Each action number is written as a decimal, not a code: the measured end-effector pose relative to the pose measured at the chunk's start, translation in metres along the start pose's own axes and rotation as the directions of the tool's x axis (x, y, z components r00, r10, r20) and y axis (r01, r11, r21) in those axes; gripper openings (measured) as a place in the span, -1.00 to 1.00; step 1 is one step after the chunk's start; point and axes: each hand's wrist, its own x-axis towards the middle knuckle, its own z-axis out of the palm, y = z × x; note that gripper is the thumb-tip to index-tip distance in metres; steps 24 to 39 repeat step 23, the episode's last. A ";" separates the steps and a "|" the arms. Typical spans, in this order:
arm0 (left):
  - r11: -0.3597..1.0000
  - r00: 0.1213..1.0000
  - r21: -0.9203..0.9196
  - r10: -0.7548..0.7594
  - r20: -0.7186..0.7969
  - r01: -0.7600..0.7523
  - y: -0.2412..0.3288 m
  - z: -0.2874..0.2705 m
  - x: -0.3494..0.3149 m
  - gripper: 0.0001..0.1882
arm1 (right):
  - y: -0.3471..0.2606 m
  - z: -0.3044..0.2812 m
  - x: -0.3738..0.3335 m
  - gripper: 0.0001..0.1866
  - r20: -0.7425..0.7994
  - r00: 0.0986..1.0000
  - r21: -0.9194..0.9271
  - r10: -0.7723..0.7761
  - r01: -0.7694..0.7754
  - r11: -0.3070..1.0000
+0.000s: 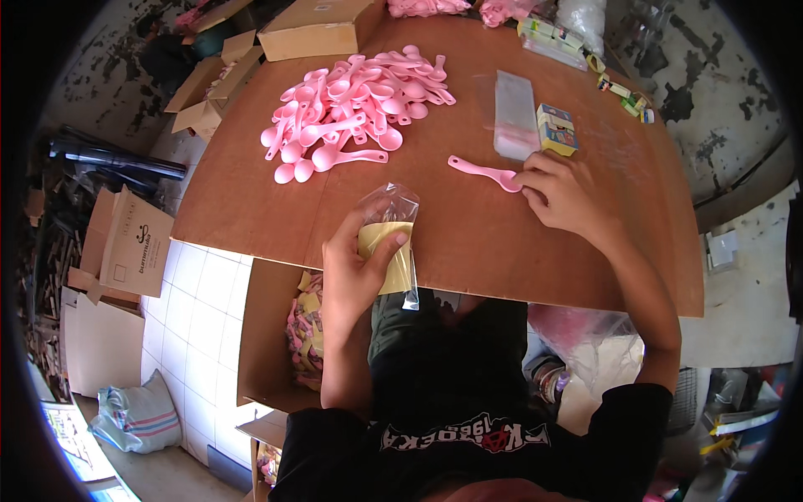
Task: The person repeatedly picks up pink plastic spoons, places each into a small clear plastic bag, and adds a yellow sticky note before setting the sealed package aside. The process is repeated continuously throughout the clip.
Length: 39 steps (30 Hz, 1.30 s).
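Observation:
My left hand (351,268) is closed on a clear plastic bag (403,199) at the table's near edge. A pale yellow card (383,240) shows in the bag, under my thumb. Farther right, my right hand (562,191) pinches a pink spoon (481,170) by its bowl end, low over the tabletop. The spoon's handle points to the left. Beyond my left hand lies a heap of pink spoons (351,100). A stack of clear bags (514,109) and a small yellow and blue box (557,130) sit just past my right hand.
The brown table (242,201) spans the middle. At its far edge stand a cardboard box (318,29) and pink bundles (427,7). Below the near edge, an open carton (272,335) holds pink and yellow packed pieces. A white sack (142,414) rests at the lower left.

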 end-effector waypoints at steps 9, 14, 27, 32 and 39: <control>0.997 0.996 -0.033 0.067 0.062 -0.065 0.014 0.024 0.008 -0.60 | -0.010 0.033 0.038 -0.86 -0.027 0.998 0.161 0.062 -0.057 0.985; 0.992 0.994 -0.094 -0.073 0.080 0.081 0.021 0.022 0.007 -0.60 | -0.014 0.036 0.054 -0.82 0.161 0.971 0.077 0.175 -0.189 0.979; 0.987 0.984 0.029 0.152 0.097 -0.156 0.004 0.031 0.011 -0.56 | -0.042 -0.031 0.061 -0.43 -0.144 0.892 0.907 0.428 -0.054 0.418; 0.987 0.984 0.029 0.152 0.097 -0.156 0.004 0.031 0.011 -0.56 | -0.042 -0.031 0.061 -0.43 -0.144 0.892 0.907 0.428 -0.054 0.418; 0.987 0.984 0.029 0.152 0.097 -0.156 0.004 0.031 0.011 -0.56 | -0.042 -0.031 0.061 -0.43 -0.144 0.892 0.907 0.428 -0.054 0.418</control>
